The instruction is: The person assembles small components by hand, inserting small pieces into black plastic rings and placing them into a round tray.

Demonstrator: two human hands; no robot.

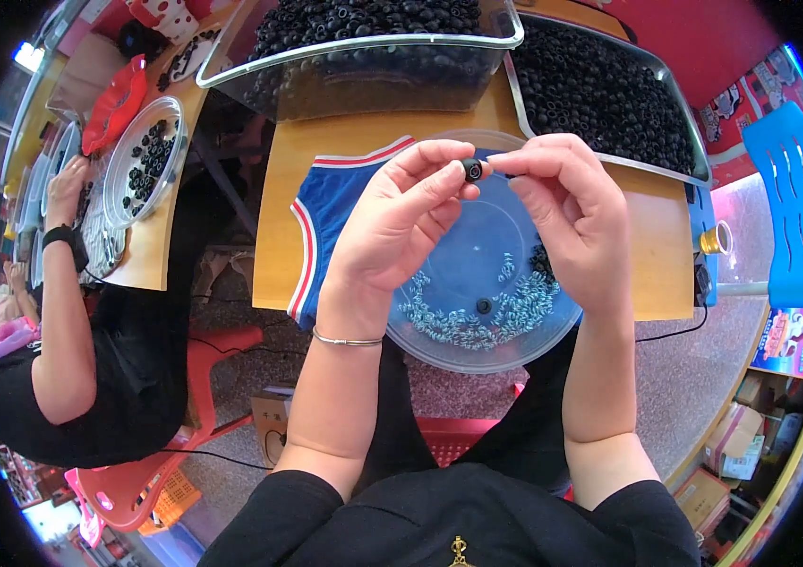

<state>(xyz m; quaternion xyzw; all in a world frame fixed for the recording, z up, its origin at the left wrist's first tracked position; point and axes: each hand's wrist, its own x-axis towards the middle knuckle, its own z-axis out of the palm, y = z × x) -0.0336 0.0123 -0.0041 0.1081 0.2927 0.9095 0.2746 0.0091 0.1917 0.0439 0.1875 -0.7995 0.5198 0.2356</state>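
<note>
My left hand [390,219] pinches a small round black plastic part [473,170] between thumb and fingers, its hollow end facing up. From the other side, my right hand [579,215] brings its closed fingertips up against that part. Whether they hold anything small is hidden. Below both hands lies a round clear plastic tray [430,355] with many tiny silvery coil springs [463,329] along its near side. One loose black part [484,306] sits among the springs. More black parts [540,260] lie at the tray's right side, partly covered by my right hand.
A clear bin [373,80] and a metal tray [699,151], both heaped with black parts, stand at the back of the wooden table [288,151]. Blue cloth [333,194] lies under the round tray's left. A co-worker [66,378] sits at left beside another round tray [118,210].
</note>
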